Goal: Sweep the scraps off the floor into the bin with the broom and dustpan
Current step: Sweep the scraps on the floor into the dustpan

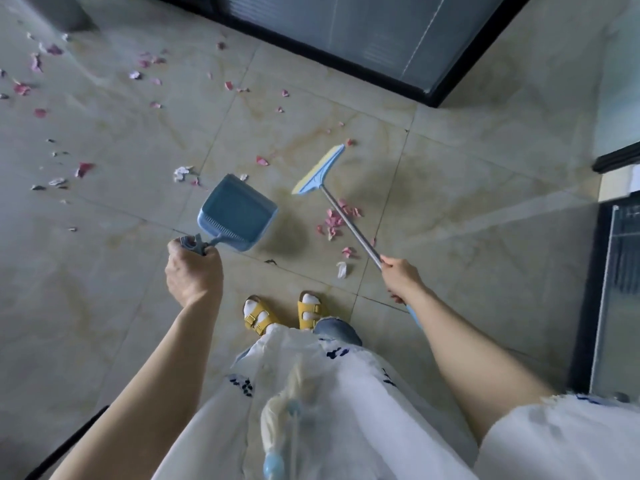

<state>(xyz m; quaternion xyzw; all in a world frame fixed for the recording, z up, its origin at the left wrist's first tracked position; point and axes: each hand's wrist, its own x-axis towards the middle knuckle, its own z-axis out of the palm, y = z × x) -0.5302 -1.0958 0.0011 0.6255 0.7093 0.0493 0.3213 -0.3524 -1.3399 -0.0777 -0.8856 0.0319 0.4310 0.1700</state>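
Observation:
My left hand (192,271) grips the handle of a blue dustpan (237,213), which hangs just above the tiled floor with its mouth pointing away from me. My right hand (401,277) holds the metal pole of a broom; its flat yellow and blue head (320,170) lies to the right of the dustpan. A small heap of pink scraps (337,220) lies under the pole, between pan and broom. Many more pink and white scraps (83,169) are scattered across the floor to the left and far side. No bin is in view.
A dark-framed glass partition (381,39) runs along the far side, and another dark frame with glass (613,289) stands at the right. My feet in yellow sandals (284,313) stand just behind the dustpan. A grey object (62,12) sits at the far left corner.

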